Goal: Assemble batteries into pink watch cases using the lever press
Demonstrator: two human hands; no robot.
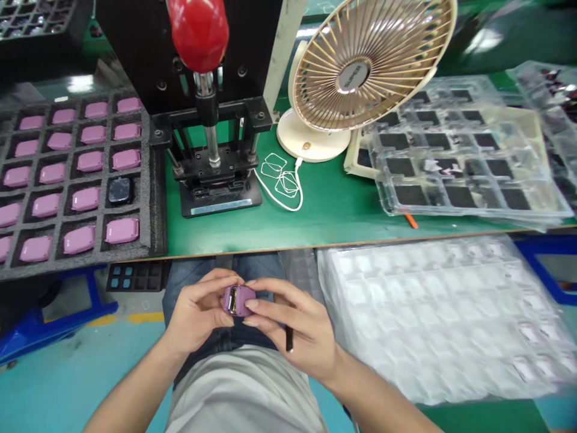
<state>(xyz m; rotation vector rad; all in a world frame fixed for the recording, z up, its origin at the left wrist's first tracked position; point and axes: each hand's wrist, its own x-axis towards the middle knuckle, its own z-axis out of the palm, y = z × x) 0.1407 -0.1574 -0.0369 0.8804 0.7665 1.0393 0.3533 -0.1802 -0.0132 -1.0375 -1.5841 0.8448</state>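
Over my lap, my left hand [198, 310] pinches the left side of a small purple watch case [246, 299]. A narrow opening on its left part shows dark and gold-coloured parts inside. My right hand [300, 325] grips the same case from the right, its fingers closed on the edge and face. From under the right fingers sticks out a short dark, slim object [289, 338]; most of it is hidden, so its kind cannot be told.
A foam tray [155, 222] of purple watch cases and one black one stands left on the green bench [216, 231]. A hand press [211, 180] with a red knob and a fan [351, 78] are behind. Clear plastic trays [451, 207] lie right; a wrapped white tray [419, 313] sits below.
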